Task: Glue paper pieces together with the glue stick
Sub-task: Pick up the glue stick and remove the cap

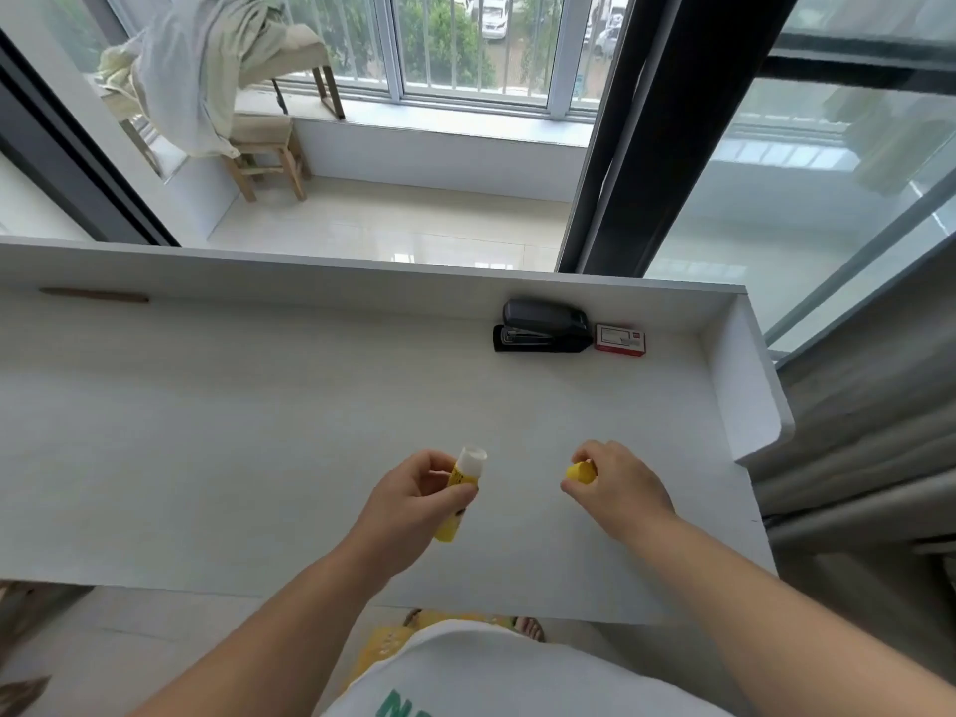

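Note:
My left hand (414,496) grips a yellow glue stick (462,489), tilted with its white uncapped tip pointing up and away from me. My right hand (615,486) is closed around the yellow cap (579,472), held apart from the stick, about a hand's width to its right. Both hands hover over the near part of the white desk (258,432). I see no paper pieces on the desk.
A black stapler (543,326) and a small red-and-white box of staples (621,340) sit at the desk's far right, against the raised back rim. A raised side panel (745,375) closes the right end. A wooden stool (269,157) stands beyond the desk.

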